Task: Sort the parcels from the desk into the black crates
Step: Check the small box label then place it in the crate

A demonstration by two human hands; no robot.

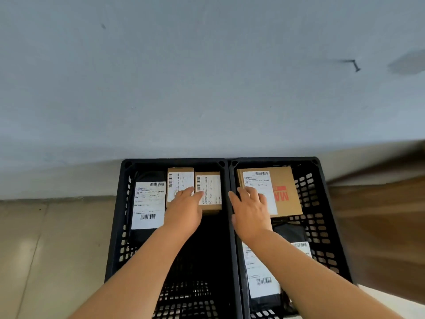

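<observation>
Grey wall behind; two black crates (230, 171) at lower centre already hold parcels (208, 189). Left hand (184, 209) and right hand (250, 212) rest flat on them, grips relaxed. Desk unseen.

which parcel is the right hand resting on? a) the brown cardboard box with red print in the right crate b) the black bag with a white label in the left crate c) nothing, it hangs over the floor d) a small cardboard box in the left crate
a: the right hand lies with straight fingers on the white label of the brown cardboard box with red print at the far end of the right black plastic crate.
</observation>
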